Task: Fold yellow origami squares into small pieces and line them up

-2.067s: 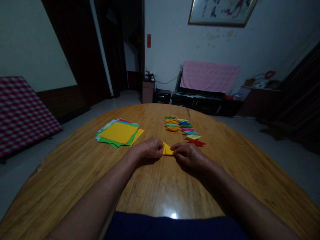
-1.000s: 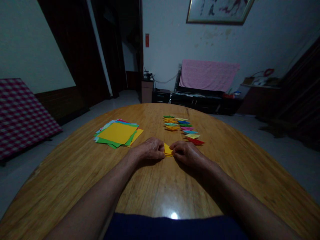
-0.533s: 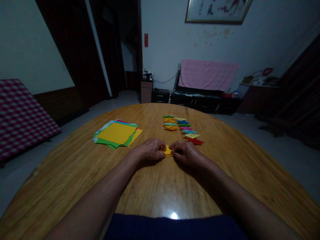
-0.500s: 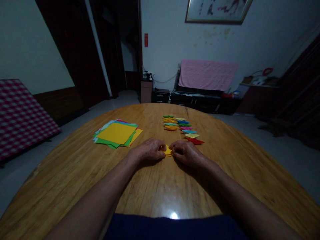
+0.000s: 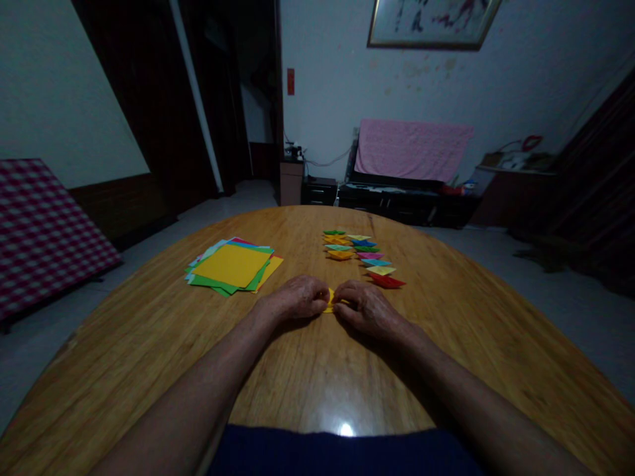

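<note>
Between my two hands is a small piece of folded yellow paper, low over the wooden table. My left hand grips its left side with bent fingers and thumb. On the other side, my right hand pinches the paper, its fingertips close to those of the left. Much of the paper is covered by the fingers, so its exact folded shape is hidden. Just beyond my right hand lies a red folded paper boat, the nearest of several small boats in different colours.
A loose stack of coloured paper squares, yellow on top, lies left of my hands. Two rows of paper boats stretch away on the round wooden table. Past its far edge stands a low black cabinet beneath a pink cloth.
My right hand has shifted slightly left, closer to my left hand, and less of the yellow paper shows between them. The stack and the boats stay put.
</note>
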Demonstrator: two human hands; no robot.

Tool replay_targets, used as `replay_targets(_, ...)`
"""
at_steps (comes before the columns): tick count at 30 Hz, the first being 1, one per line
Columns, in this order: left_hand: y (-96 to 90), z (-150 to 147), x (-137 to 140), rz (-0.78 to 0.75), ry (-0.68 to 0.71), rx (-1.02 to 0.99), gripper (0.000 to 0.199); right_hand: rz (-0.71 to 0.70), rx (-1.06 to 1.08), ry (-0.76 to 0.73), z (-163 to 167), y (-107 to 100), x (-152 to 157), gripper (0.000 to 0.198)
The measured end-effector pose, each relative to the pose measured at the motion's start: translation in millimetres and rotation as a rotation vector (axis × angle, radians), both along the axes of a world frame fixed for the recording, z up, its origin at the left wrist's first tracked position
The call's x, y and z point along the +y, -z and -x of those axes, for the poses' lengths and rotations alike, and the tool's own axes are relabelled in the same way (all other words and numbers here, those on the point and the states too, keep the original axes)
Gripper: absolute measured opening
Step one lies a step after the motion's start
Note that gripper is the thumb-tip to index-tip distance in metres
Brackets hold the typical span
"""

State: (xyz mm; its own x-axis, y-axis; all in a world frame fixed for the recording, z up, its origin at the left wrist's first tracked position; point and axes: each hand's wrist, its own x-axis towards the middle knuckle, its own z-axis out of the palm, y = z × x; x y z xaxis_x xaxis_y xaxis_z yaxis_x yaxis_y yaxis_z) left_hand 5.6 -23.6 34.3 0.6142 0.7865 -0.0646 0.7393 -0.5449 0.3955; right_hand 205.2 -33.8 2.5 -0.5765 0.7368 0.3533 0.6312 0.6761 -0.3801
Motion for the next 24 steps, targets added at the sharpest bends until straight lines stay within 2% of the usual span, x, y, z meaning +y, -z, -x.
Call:
replay_targets(5,3.4,3,2,-0.011,0.029,-0.038,0.019,-0.05,-0.001,0.041,6,8,2,0.015)
replay_targets(12,-1.4,7,-3,0.053,-0.014,-0.068,0.019,-0.051,-0.019,0.078,10,6,-1,0.015)
replay_targets(17,4.5,7,1,0.038,-0.025,-0.124,0.025,-0.046,-0.027,0.089,9,7,0,0.015)
replay_targets(24,11.7,7,5,0.081,-0.061,-0.162,0.026,0.012,-0.122,0.097,19,-4,-5,0.019)
